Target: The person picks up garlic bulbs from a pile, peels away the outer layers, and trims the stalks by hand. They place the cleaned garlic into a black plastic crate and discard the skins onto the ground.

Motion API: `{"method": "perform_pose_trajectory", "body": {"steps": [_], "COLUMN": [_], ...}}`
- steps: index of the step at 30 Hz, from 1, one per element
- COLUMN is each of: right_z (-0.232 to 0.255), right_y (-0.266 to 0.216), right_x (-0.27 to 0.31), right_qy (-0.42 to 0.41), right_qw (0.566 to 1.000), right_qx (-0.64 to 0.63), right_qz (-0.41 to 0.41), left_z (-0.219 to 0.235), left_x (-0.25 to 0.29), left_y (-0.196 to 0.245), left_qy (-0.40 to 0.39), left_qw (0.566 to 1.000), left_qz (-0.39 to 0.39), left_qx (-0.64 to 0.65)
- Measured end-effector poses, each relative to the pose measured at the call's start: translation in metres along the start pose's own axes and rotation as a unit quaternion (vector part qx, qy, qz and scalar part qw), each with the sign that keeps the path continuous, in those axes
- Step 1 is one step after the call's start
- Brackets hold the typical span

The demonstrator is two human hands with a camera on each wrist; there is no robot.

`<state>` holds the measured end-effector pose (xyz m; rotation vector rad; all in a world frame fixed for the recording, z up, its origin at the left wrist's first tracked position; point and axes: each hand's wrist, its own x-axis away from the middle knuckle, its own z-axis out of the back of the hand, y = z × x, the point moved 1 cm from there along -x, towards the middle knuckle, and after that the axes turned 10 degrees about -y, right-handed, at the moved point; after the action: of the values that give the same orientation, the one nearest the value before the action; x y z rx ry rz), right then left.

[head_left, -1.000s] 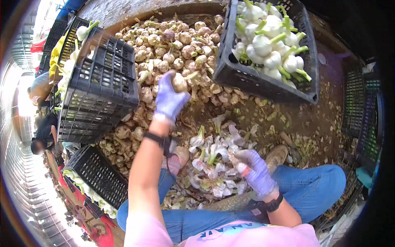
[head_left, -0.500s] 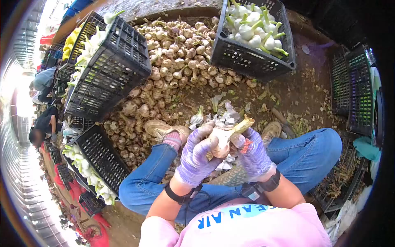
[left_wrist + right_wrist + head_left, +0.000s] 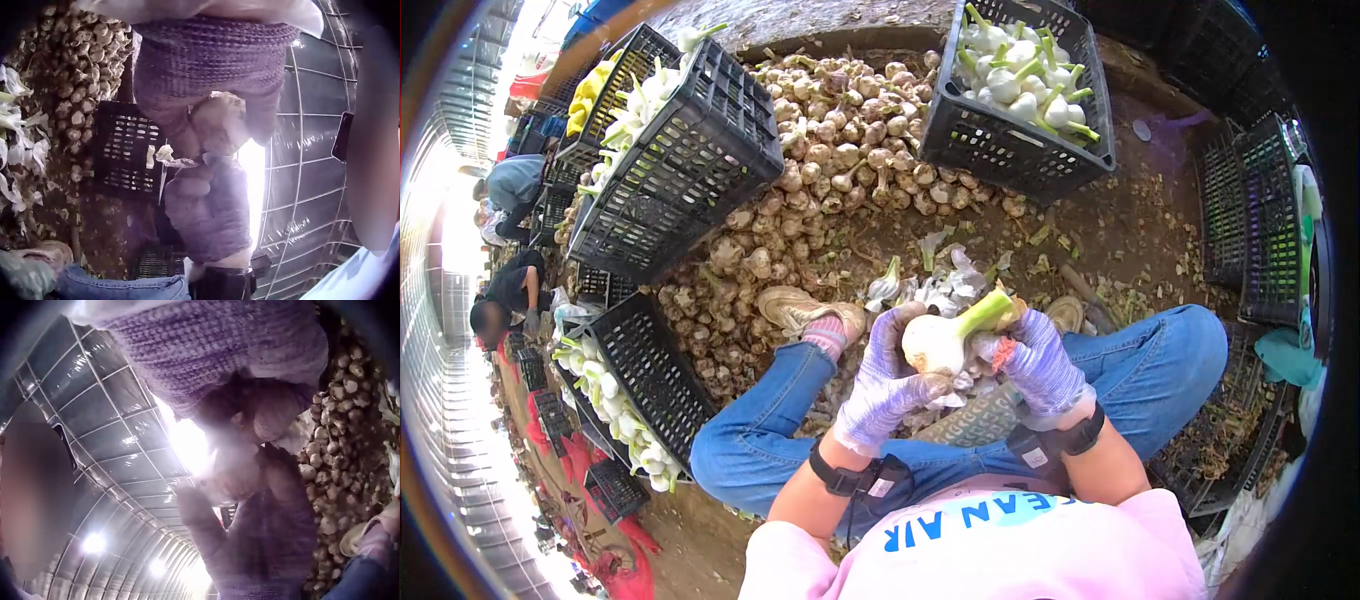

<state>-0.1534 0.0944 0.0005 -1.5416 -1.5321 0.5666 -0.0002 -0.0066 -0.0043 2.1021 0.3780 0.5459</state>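
Note:
Over the lap, my gloved left hand (image 3: 885, 385) grips a garlic bulb (image 3: 933, 346), thumb below it and fingers around its far side. The bulb is pale and smooth, its cut green stem (image 3: 985, 312) slanting up to the right. My gloved right hand (image 3: 1045, 370) pinches loose brownish garlic skin (image 3: 1008, 314) beside the stem. An orange-red patch (image 3: 1003, 352) shows at its thumb. The left wrist view has the bulb (image 3: 219, 122) between both hands, with a papery scrap (image 3: 164, 154) hanging near the right fingers. The right wrist view is hazy around the bulb (image 3: 234, 472).
White peelings (image 3: 945, 290) lie between the feet. Beyond them spreads a heap of unpeeled garlic (image 3: 840, 130). Black crates of peeled garlic stand at the back (image 3: 1015, 150), left (image 3: 690, 150) and lower left (image 3: 650, 365). More crates (image 3: 1265, 220) are at the right; people work far left.
The left hand reached to the heap, took a garlic bulb and brought it back to the lap. Brown outer skin has come off the bulb, now white with a bare green stem.

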Motion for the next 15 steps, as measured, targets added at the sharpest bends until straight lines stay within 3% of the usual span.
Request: {"method": "perform_pose_trajectory", "body": {"steps": [2,6,8,12,14,15], "right_z": [-0.002,-0.005,-0.004,0.000,0.014,0.014], "right_y": [0.007,0.007,0.001,-0.008,-0.006,-0.006], "right_x": [-0.003,-0.006,-0.006,-0.009,-0.008,-0.008], "right_qy": [0.047,0.055,0.055,0.035,-0.027,-0.026], "right_qw": [0.999,0.998,0.998,0.999,0.995,0.995], "right_qx": [0.008,-0.023,0.005,-0.014,0.033,0.032], "right_qz": [0.018,0.038,-0.011,-0.013,-0.089,-0.089], "left_z": [0.001,-0.002,-0.001,-0.003,-0.004,0.005], "left_x": [-0.002,-0.004,-0.004,-0.004,-0.005,-0.008], "left_y": [-0.003,-0.005,-0.007,-0.004,-0.006,-0.012], "left_qy": [0.004,0.001,0.001,0.005,0.013,0.012], "left_qw": [1.000,0.999,0.996,0.997,0.999,0.999], "left_qz": [0.006,-0.030,-0.031,-0.013,-0.026,-0.025], "left_qx": [0.019,-0.025,-0.086,-0.076,-0.038,-0.037]}}
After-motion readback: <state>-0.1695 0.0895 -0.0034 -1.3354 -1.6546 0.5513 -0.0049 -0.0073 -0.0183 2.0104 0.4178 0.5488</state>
